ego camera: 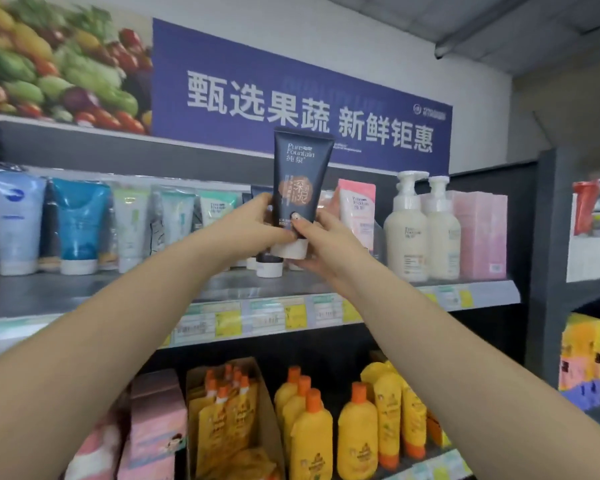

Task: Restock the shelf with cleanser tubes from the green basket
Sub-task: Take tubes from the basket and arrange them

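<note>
A dark navy cleanser tube [300,168] with a white cap stands upright, cap down, held above the upper shelf [478,292]. My left hand [257,226] grips its lower left side. From the right, my right hand [321,242] holds the tube near the cap, thumb on its front. Behind it another dark tube [269,263] stands on the shelf, and a pink tube [357,209] stands to its right. The green basket is out of view.
Blue, white and pale green tubes [78,223] line the shelf's left part. Two cream pump bottles [407,230] and pink boxes [482,233] stand at its right. Yellow bottles [357,434] and a carton of pouches [222,420] fill the lower shelf.
</note>
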The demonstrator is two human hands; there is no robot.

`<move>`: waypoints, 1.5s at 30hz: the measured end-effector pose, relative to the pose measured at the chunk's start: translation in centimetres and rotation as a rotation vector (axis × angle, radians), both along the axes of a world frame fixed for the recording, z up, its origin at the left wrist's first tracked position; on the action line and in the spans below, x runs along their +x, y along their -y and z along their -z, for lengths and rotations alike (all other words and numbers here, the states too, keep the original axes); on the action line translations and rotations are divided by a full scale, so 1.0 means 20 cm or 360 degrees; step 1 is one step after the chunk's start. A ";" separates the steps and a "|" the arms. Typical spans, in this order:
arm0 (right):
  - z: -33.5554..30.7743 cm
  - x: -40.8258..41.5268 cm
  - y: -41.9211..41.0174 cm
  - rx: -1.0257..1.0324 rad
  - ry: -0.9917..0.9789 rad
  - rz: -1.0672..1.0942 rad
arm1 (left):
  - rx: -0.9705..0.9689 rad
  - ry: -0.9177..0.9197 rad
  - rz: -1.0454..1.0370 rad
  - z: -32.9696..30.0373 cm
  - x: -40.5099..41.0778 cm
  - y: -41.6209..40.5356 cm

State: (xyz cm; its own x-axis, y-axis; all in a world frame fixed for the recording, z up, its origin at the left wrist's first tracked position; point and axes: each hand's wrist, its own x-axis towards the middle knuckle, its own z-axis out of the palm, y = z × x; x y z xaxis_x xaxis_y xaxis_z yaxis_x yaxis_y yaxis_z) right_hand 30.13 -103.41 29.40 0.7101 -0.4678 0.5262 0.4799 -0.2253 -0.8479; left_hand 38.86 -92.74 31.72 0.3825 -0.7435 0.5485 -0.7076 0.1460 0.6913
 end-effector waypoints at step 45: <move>0.05 0.35 0.13 -0.0625 -0.0812 0.0961 | 0.0588 0.0580 -0.0942 0.14 0.17 0.27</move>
State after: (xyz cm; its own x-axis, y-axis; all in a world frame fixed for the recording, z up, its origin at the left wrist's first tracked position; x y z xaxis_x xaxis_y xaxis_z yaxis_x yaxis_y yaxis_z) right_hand 37.15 -106.06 28.37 0.5924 -0.6911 0.4141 -0.2315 -0.6383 -0.7341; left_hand 42.35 -98.12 28.87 0.6152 -0.6312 0.4724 -0.7875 -0.5199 0.3310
